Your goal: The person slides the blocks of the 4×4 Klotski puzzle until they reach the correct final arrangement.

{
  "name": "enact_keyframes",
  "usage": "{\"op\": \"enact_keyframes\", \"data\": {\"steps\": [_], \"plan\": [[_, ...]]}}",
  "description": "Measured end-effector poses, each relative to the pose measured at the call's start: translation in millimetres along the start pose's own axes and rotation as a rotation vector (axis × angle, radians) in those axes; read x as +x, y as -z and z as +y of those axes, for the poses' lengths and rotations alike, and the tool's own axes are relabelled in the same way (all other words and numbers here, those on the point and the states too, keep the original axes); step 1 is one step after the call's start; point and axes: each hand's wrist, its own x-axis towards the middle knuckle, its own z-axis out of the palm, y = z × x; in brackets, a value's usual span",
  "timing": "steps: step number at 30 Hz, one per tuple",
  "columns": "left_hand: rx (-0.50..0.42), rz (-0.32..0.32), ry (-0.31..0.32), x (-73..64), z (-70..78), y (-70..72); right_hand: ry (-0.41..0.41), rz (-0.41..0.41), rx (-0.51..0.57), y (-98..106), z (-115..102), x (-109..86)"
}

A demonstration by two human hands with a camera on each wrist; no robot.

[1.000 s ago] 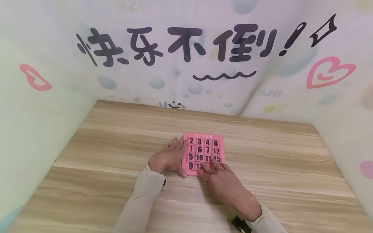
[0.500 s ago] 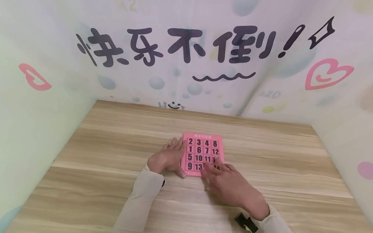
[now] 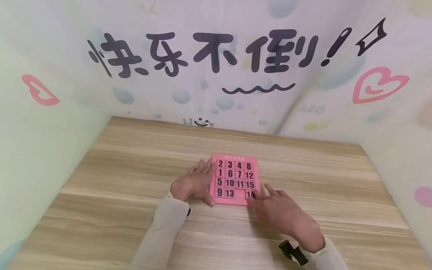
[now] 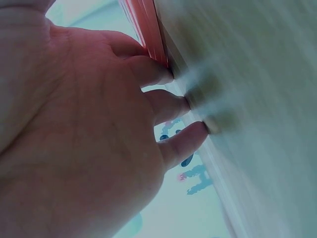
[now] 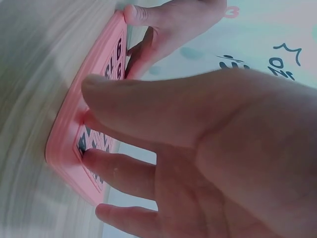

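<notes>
number puzzle [image 3: 234, 179]: likely light, stiff | hold side edges | left grip [image 3: 194, 183]: spread | right grip [image 3: 281, 210]: spread, touching corner tile [image 3: 248, 194]

Both sleeves [image 3: 163, 227] are plain off-white; chunky black wristwear [image 3: 293, 253] shows on the right (a mere sliver [image 3: 189, 210] on the left).

Tile 14 [image 3: 248, 195] partly behind fingers [image 3: 261, 196]
</notes>
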Motion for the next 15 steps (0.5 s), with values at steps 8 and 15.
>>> {"op": "enact_keyframes", "data": {"steps": [8, 15], "plan": [[0.006, -0.007, -0.003, -0.1, -0.4, -0.5, 0.014, 0.017, 0.015, -1.7, -1.6, 1.0], [0.015, -0.007, -0.002, -0.2, -1.3, -0.5, 0.018, 0.028, -0.002, -3.0, -4.4, 3.6]]}}
